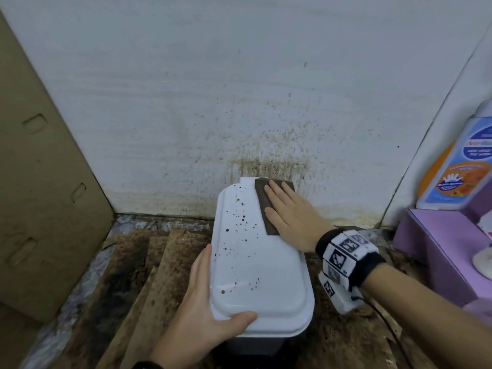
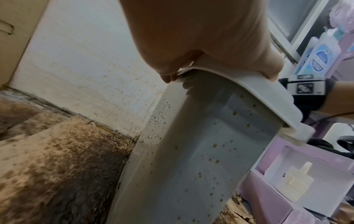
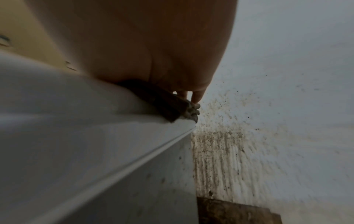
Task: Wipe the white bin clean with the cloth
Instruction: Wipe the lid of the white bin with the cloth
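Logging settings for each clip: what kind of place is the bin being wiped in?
Probably a grubby storage or utility corner indoors. A splattered white wall meets stained boards on the floor, with flattened cardboard leaning at the left and a soap bottle on a purple box at the right.

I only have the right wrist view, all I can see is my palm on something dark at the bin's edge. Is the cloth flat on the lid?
Observer: Yes. The head view shows the right hand pressing the brown cloth flat, fingers straight, at the lid's far right corner by the wall.
Operator: Where are the spots left?
Observer: Brown spots run down the lid's left half, left of the cloth.
Operator: Is the bin steadied?
Observer: The left hand has a grip on the lid's near left rim, thumb on top.
Operator: Are the sides dirty?
Observer: The left wrist view shows the bin's side wall speckled too.
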